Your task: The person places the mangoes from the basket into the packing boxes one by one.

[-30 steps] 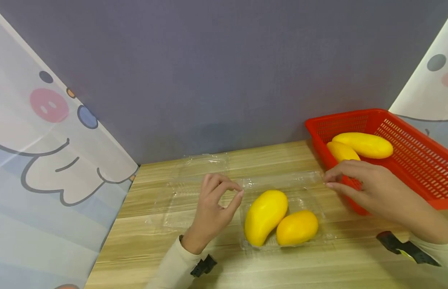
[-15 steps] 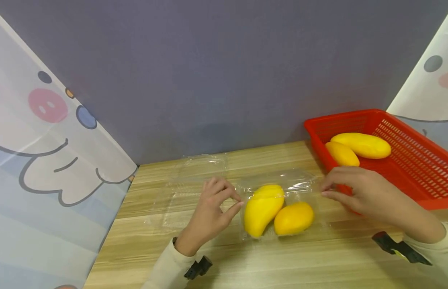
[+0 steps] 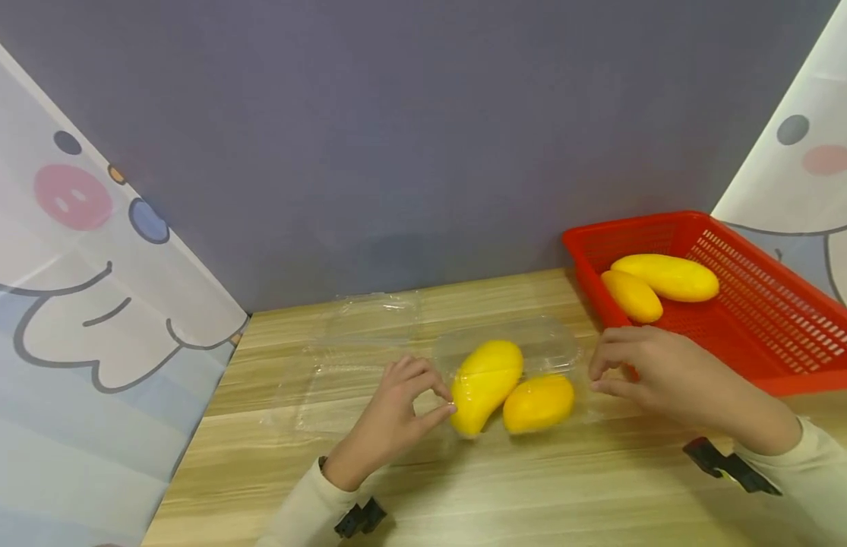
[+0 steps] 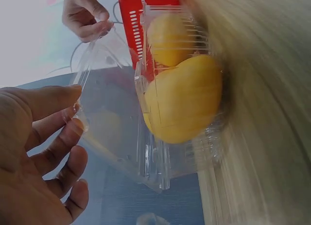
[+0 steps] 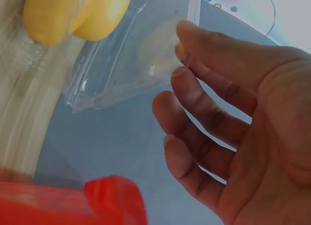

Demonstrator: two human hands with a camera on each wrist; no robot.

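Two yellow mangoes [image 3: 488, 384] [image 3: 539, 404] lie side by side in a clear plastic clamshell box. Its hinged lid [image 4: 109, 89] is raised at a slant over them. At one corner of the lid, my left hand [image 3: 399, 410] pinches the edge between thumb and fingers. My right hand [image 3: 658, 372] pinches the opposite corner, beside the red basket. In the right wrist view the lid's edge [image 5: 194, 6] meets my thumb and forefinger, while the other fingers are loosely bent. The box's base is partly hidden by reflections.
A red plastic basket [image 3: 744, 292] stands at the right with two more mangoes [image 3: 665, 277] [image 3: 631, 296]. Left of the filled box lies a second clear clamshell [image 3: 327, 395], opened flat. A grey panel [image 3: 396, 152] rises behind the wooden table [image 3: 498, 494].
Both hands have drawn the lid from nearly flat behind the box up and toward the near side, over the mangoes. The view has shifted slightly right.
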